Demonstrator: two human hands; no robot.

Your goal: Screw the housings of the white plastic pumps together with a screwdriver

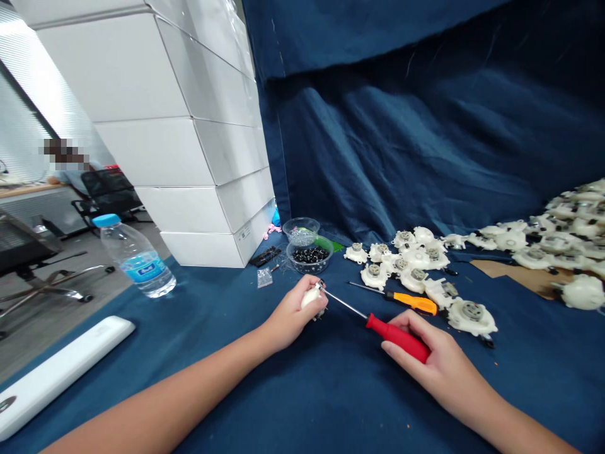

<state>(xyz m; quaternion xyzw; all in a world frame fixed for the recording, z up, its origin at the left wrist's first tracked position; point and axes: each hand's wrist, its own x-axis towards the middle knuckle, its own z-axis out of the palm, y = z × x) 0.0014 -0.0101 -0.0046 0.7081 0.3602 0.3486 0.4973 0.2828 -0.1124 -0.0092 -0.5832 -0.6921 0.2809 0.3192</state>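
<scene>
The left hand (288, 315) is closed around a small white plastic housing (311, 296), mostly hidden by the fingers. The tip of a red-handled screwdriver (397, 337) reaches it, the contact hard to make out. The right hand (425, 353) clasps that handle, left of a heap of white housings (416, 265).

No text is legible, even on the water bottle's blue label (143, 270).

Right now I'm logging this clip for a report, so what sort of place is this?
Probably an assembly bench in an office: white plastic parts piled on blue cloth, a red-handled screwdriver, and a mesh office chair behind.
</scene>
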